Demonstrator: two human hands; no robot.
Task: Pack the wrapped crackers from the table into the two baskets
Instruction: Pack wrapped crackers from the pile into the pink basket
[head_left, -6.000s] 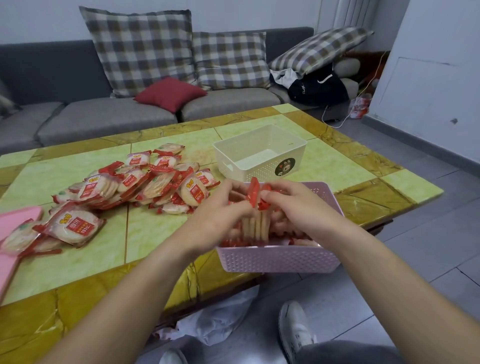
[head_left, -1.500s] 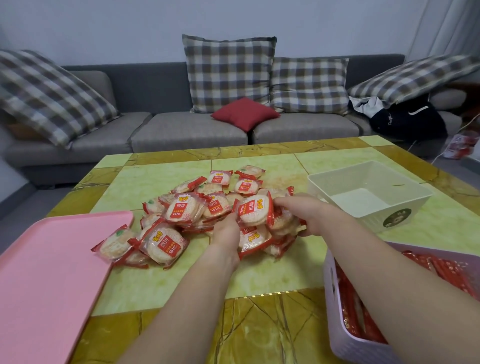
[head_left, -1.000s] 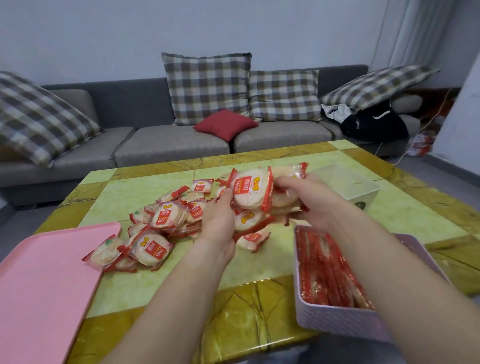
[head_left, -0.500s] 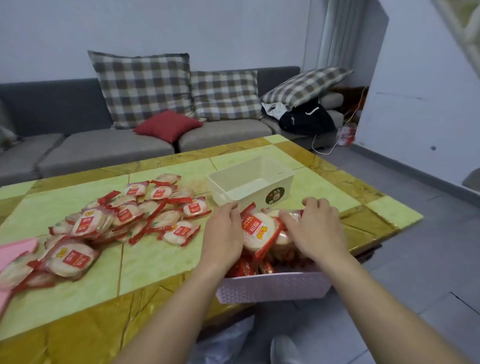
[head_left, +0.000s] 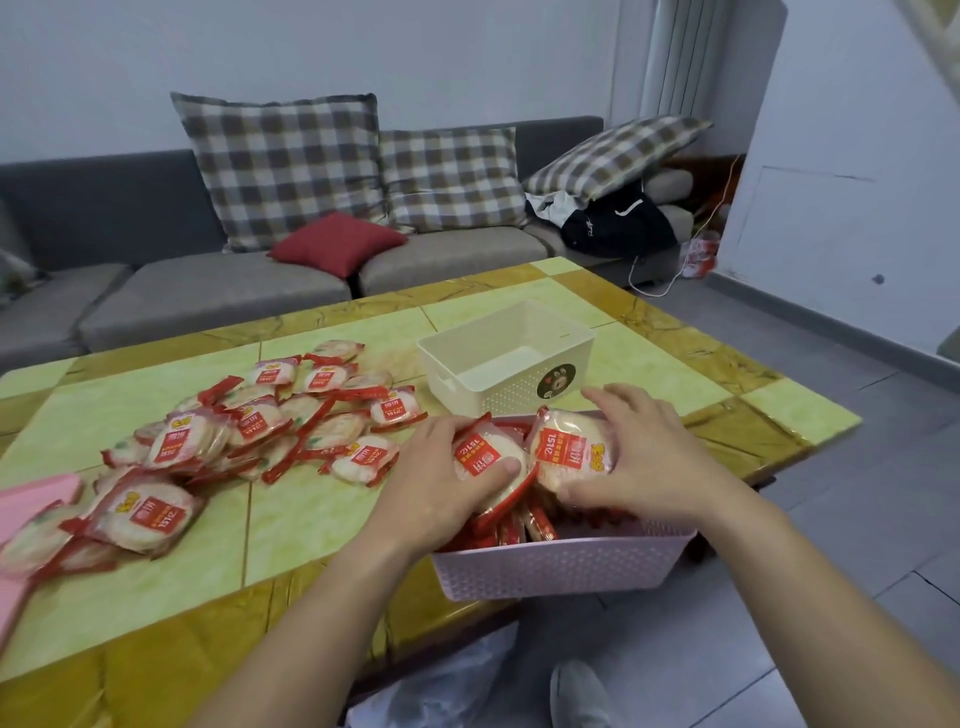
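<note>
A pile of wrapped crackers in red-and-clear packets lies on the green and yellow table. A pink basket sits at the table's near edge with several packets standing inside. Over it, my left hand grips a cracker packet, and my right hand grips another cracker packet. Both packets sit just above the basket's contents. Behind the pink basket stands a cream basket with nothing visible inside.
A pink tray lies at the table's left edge with packets overlapping it. A grey sofa with checked cushions and a red pillow runs behind the table. A shoe and a plastic bag are on the floor below.
Both hands gathered packets from the pile, carried them right and lowered them over the pink basket. In the last half second the hands spread apart slightly, each keeping a packet.
</note>
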